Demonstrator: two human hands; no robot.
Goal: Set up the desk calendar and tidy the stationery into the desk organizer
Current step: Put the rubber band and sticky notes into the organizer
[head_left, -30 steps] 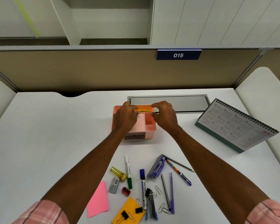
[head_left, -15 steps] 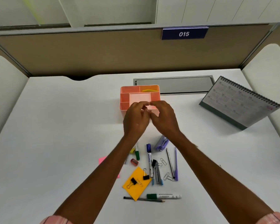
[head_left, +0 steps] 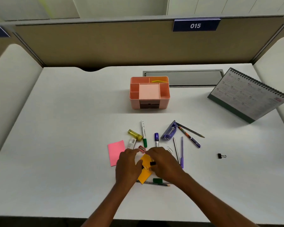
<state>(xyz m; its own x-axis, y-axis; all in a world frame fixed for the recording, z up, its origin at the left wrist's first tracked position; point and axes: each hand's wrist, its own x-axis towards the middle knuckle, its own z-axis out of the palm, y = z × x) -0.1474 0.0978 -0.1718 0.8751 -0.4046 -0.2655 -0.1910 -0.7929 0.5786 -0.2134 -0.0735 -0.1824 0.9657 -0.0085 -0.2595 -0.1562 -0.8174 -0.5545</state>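
**Q:** Where do the task's things lie?

**A:** The pink desk organizer (head_left: 134, 104) stands at the centre toward the far edge of the desk (head_left: 56, 136). The desk calendar (head_left: 246, 97) stands tent-fashion near the far right corner. A green marker (head_left: 143, 133) and a blue marker (head_left: 156, 138) lie between the organizer and the near edge.

**Q:** And the hands?

**A:** Both reach in from the near edge, palms down, close together over an orange note pad (head_left: 144, 175). The left hand (head_left: 127, 166) has its fingers curled and its thumb turned inward onto the pad. The right hand (head_left: 165, 163) curls its fingertips at a black binder clip (head_left: 152, 163) on the pad. Whether either hand actually grips cannot be told. A pink note (head_left: 116, 151) lies just left of the left hand, and a second binder clip (head_left: 220, 156) lies well apart to the right.
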